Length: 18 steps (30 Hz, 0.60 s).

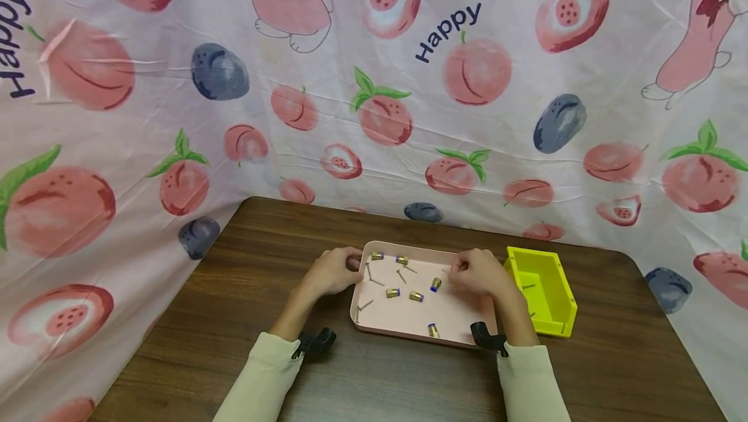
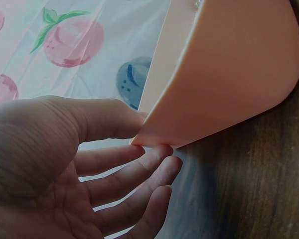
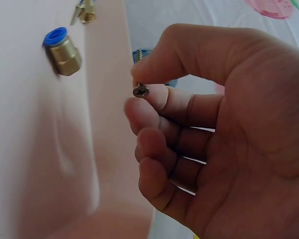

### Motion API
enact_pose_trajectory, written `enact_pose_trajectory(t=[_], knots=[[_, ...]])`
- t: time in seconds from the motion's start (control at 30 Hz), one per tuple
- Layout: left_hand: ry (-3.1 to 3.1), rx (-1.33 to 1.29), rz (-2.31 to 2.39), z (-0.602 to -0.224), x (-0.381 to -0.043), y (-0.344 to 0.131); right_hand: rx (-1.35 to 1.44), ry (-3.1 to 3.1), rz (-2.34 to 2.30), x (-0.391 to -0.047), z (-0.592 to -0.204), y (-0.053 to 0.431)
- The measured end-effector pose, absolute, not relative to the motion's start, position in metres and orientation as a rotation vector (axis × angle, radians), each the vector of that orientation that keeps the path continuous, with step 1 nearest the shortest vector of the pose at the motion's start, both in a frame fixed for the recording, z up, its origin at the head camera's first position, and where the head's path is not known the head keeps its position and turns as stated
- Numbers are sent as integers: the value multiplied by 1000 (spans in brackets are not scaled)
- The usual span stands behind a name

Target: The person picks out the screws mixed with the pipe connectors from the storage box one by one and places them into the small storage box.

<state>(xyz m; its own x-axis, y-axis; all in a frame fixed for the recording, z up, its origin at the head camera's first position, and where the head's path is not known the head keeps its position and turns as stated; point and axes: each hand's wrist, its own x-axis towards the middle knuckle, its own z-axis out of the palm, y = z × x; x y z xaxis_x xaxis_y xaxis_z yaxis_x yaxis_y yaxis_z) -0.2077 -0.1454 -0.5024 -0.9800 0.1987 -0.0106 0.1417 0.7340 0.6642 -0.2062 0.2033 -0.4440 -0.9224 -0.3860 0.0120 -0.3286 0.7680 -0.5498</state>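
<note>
A pink tray (image 1: 397,315) holds several brass pneumatic fittings (image 1: 393,293) with blue collars and several loose screws (image 1: 400,276). My left hand (image 1: 330,273) pinches the tray's left rim near the far corner between thumb and fingers; the left wrist view shows its other fingers spread loosely beside the wall. Over the tray's right side, my right hand (image 1: 482,273) pinches a small cross-head screw (image 3: 141,91) between thumb and forefinger. Its head faces the right wrist camera, and the thumb hides part of the shank. One fitting (image 3: 67,57) lies below and left of that hand.
Just right of the tray stands a yellow bin (image 1: 532,260) with a few screws (image 1: 528,287) inside, partly hidden by my right forearm. Both sit on a dark wooden table (image 1: 204,337). A fruit-printed cloth (image 1: 327,13) hangs behind and along the sides.
</note>
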Motion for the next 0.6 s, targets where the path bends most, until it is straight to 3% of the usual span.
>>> enact_pose_trajectory(t=[0.27, 0.6], knots=[[2841, 210, 1085, -538, -233, -153, -517, 2856, -899, -201, -433, 206], [2840, 224, 1063, -533, -231, -151, -480, 2849, -912, -205, -432, 214]])
